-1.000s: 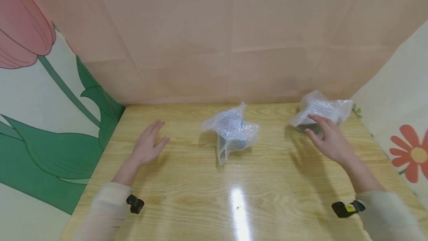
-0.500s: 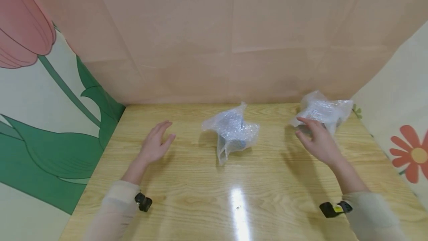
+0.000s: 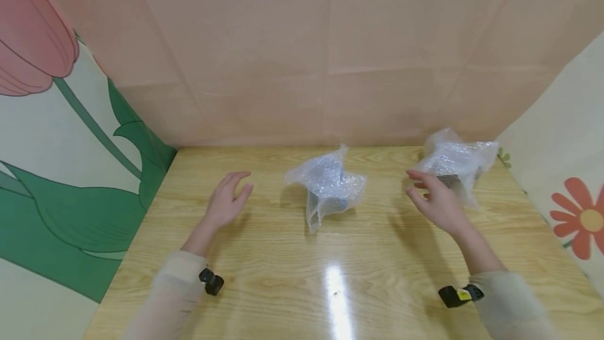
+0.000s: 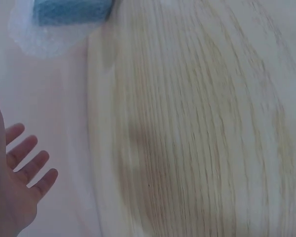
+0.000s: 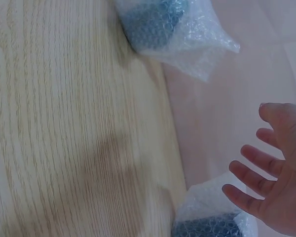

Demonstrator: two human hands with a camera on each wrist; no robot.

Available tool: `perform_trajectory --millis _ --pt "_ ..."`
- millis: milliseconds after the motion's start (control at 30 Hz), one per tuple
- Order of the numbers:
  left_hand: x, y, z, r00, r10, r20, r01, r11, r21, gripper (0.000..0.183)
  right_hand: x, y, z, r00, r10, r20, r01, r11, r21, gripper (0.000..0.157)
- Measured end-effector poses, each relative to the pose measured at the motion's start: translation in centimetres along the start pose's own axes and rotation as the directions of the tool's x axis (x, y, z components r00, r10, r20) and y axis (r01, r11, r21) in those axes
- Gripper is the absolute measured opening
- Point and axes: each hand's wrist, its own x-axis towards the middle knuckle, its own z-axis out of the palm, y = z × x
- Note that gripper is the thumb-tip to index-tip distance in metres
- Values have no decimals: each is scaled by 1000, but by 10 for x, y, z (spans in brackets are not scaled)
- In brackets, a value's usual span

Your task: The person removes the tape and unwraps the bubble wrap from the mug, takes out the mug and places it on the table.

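Observation:
In the head view a bubble-wrapped bundle [image 3: 325,180] lies mid-table, something blue showing through its clear wrap. A second bubble-wrapped bundle [image 3: 455,159], with a dark thing inside, lies at the back right. My left hand [image 3: 227,201] hovers over the table left of the middle bundle, fingers relaxed and holding nothing. On the other side my right hand [image 3: 436,201] hangs in the air, overlapping the front of the right bundle in this view, its fingers loosely spread. The right wrist view shows the palm and bare fingers [image 5: 256,177], with both bundles beyond.
The wooden table [image 3: 273,277] runs up to a pink cloth backdrop [image 3: 325,67]. Panels with a printed tulip [image 3: 33,30] on the left and a red flower [image 3: 582,216] on the right stand at the sides. A small black camera is on each wrist.
Both hands have moved inward toward the middle bundle, the left hand rightward and the right hand leftward. Both bundles have stayed where they were.

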Motion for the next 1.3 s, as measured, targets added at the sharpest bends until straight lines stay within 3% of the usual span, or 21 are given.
perform_trajectory --millis 500,867,1100,1300 --pt "12 17 12 1000 12 -24 -15 992 -129 33 8 -18 20 997 9 71 -15 997 82 44" --pt "23 27 23 998 42 -39 -49 979 -199 30 11 -28 39 999 -34 -6 35 993 110 38" --pt "31 34 27 997 73 -29 -78 973 -219 31 13 -36 48 999 10 36 -16 984 178 39" --pt "37 42 29 996 83 -19 -85 976 -201 30 14 -39 55 999 46 -7 -44 979 200 36"
